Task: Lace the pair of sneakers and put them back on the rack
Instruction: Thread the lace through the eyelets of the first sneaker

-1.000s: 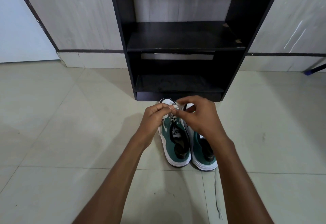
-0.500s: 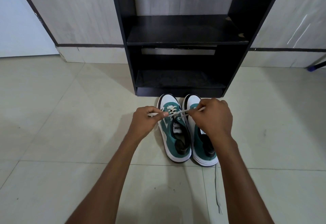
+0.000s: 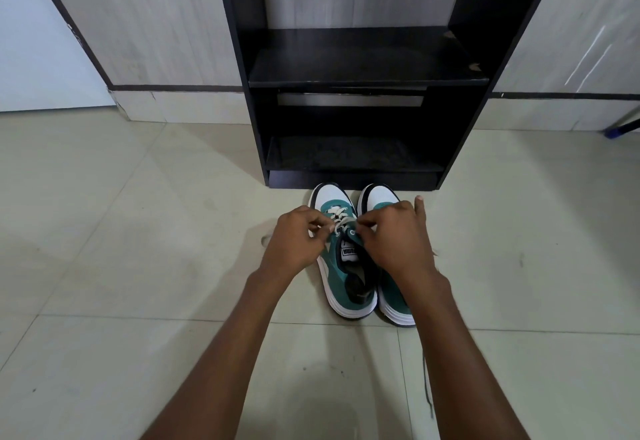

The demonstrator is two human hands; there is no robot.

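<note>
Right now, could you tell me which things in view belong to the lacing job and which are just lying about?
Part of the job:
- left sneaker, being laced
- right sneaker
- white lace, pinched by left hand and right hand
- black rack
- loose lace on the floor

Lying about:
- blue object at the right wall

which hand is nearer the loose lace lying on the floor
Right. The right hand is over the right-side sneaker, directly ahead of the loose lace; the left hand sits farther left, beyond the other sneaker.
</note>
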